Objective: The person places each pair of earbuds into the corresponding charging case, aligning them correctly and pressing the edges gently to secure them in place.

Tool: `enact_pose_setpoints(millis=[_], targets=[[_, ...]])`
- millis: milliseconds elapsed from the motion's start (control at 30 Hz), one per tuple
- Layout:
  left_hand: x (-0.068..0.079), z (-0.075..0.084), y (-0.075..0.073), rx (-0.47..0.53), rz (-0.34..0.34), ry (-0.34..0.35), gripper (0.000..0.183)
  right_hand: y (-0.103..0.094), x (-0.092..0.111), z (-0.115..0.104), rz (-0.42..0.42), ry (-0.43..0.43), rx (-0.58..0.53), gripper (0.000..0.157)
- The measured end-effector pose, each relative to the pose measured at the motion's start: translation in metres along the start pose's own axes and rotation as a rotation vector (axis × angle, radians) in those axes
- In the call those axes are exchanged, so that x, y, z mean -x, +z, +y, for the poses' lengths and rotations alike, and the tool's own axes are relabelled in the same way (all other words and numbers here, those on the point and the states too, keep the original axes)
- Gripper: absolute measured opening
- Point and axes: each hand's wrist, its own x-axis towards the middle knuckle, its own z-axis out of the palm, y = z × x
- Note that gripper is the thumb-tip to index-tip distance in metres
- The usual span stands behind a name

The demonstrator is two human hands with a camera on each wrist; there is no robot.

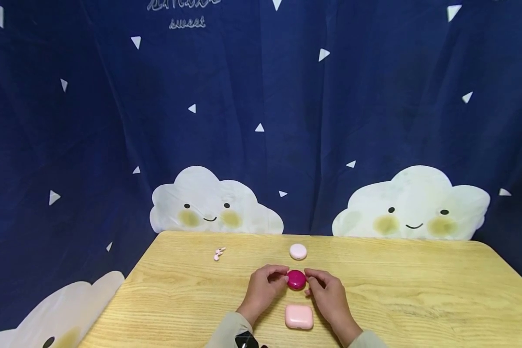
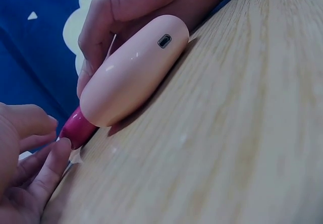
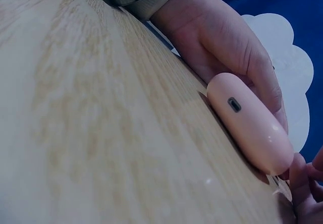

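A glossy magenta round case (image 1: 296, 280) lies on the table between both hands. My left hand (image 1: 263, 289) holds its left edge, the thumb and index finger bent around that side. At the opposite edge, the fingertips of my right hand (image 1: 329, 298) hold it too. Just in front is a pale pink earphone case (image 1: 299, 316) with rounded corners; its charging port shows in both wrist views. That pink case (image 2: 133, 70) hides much of the magenta one in the left wrist view, and nearly all of it in the right wrist view.
Beyond the magenta case lies a small light pink round case (image 1: 297, 251). A pair of pink earbuds (image 1: 219, 253) rests farther left. Everything sits on a wooden table (image 1: 417, 290), with a dark blue curtain (image 1: 287, 96) hanging behind it.
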Motion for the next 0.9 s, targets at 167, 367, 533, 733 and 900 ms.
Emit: enact_pose_setpoints(millis=[167,367,533,733,900], targets=[[-0.003,-0.002,0.001,0.138,0.053,-0.041,0.02,0.0,-0.003,0.001,0.058,0.014,-0.034,0.023],[-0.012,0.01,-0.003,0.365,0.085,-0.035,0.026,0.001,-0.012,0.001,0.09,-0.033,-0.026,0.024],[-0.017,0.027,-0.007,0.384,0.084,-0.019,0.032,0.0,-0.026,0.004,0.09,-0.007,-0.06,0.027],[-0.032,0.013,0.002,0.456,0.064,-0.052,0.038,0.001,-0.045,0.009,0.109,0.019,-0.044,0.031],[-0.046,-0.008,0.013,0.473,0.074,-0.108,0.043,0.003,-0.057,0.01,0.124,0.039,-0.008,0.032]])
